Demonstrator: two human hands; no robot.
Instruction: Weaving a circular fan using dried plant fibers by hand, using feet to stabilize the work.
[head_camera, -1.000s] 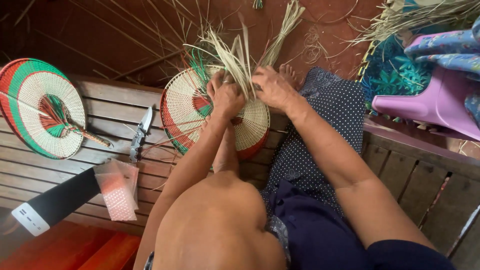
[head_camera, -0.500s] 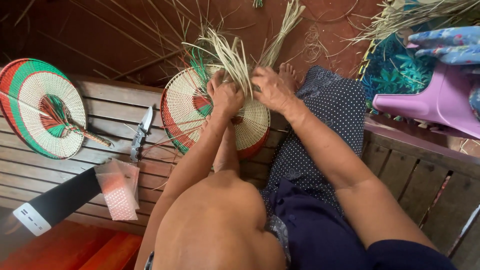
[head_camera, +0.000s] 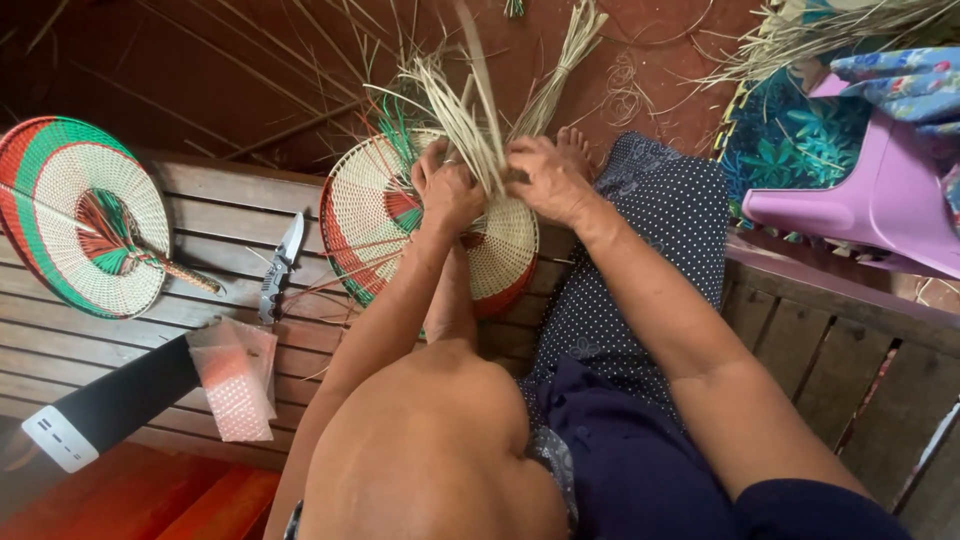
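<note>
Wooden slats make up one broad bench (head_camera: 210, 340) across the lower frame; on it lie two round woven fans, one folding knife and one small pink packet; one purple plastic stool (head_camera: 880, 205) stands at the right edge. One unfinished fan (head_camera: 375, 215), cream with red and green bands, rests tilted against the person's raised knee near the middle; one finished fan (head_camera: 75, 225) with a wrapped handle lies flat, well apart at the far left. One bundle of pale straw strands (head_camera: 465, 120) rises from the unfinished fan; left hand (head_camera: 450, 190) is closed around its base; right hand (head_camera: 545, 180) pinches the same strands just beside it. Knife (head_camera: 280, 265) lies between the fans; packet (head_camera: 235, 385) lies near the bench's front.
</note>
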